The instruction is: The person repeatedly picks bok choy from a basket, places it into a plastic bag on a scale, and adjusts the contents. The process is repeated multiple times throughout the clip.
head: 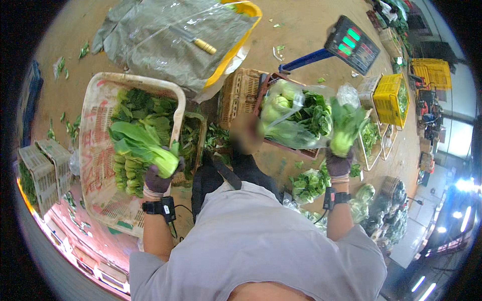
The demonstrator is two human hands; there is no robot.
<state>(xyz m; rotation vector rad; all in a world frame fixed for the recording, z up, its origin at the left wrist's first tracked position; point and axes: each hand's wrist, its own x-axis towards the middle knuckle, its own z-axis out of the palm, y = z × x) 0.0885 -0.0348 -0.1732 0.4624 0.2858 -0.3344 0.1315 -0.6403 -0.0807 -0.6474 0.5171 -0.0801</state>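
Observation:
My left hand (162, 177), in a dark glove, holds a leafy green vegetable (141, 145), its pale base towards me, over a large dirty white plastic basket (94, 150). Stacked heads (130, 175) and loose leafy greens (148, 103) lie in that basket. At the right, my right hand (339, 165), gloved too, grips another leafy green vegetable (343, 131) by its pale base, leaves pointing away. Between the hands, a clear plastic bag (278, 101) with pale round vegetables and dark leafy greens rests on a reddish-brown crate (263, 88).
A scale display (352, 43) on a blue post rises behind the crate. A knife (203, 45) lies on grey sheeting over a yellow-rimmed container (254, 11). Yellow crates (388, 99) stand right, white crates (41, 169) left. Leafy heads (310, 182) lie on the floor near my right arm.

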